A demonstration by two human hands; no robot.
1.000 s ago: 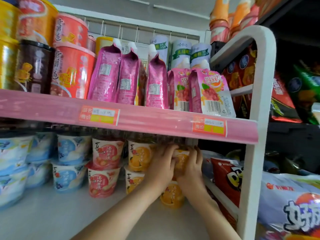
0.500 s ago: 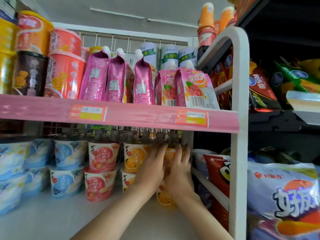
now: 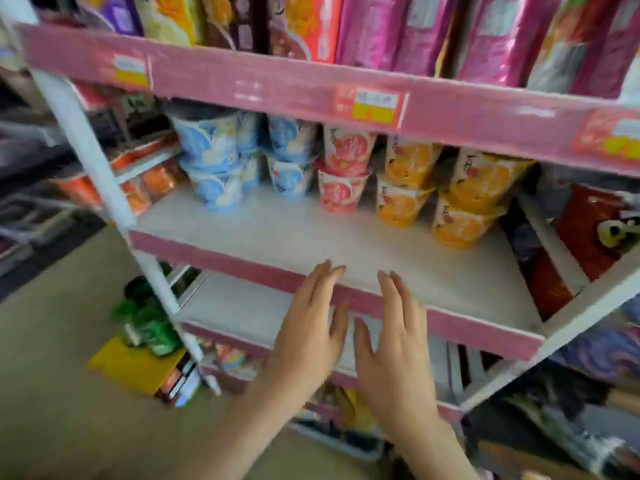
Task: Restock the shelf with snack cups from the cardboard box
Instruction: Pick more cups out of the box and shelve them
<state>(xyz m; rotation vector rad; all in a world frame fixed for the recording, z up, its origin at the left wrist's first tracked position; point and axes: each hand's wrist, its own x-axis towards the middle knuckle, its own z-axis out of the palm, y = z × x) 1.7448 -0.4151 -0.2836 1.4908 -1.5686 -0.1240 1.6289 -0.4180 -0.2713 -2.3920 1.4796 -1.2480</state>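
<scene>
Snack cups stand stacked two high at the back of the middle shelf (image 3: 277, 237): blue cups (image 3: 214, 168) on the left, pink cups (image 3: 341, 171) in the middle, orange cups (image 3: 474, 199) on the right. My left hand (image 3: 308, 337) and my right hand (image 3: 394, 348) hover side by side in front of the shelf's pink front edge. Their fingers are straight and spread and hold nothing. Both hands are well apart from the cups. No cardboard box is in view.
The upper shelf (image 3: 294, 84) with its pink rail and price labels carries pink and coloured pouches. Lower shelves hold packets. A yellow package (image 3: 135, 365) and green items (image 3: 145, 317) lie on the floor at the left. Snack bags (image 3: 588, 233) fill the rack at the right.
Both hands have let go of the orange cups and pulled back out of the shelf. The view has tilted down and shifted, and the frame is motion-blurred.
</scene>
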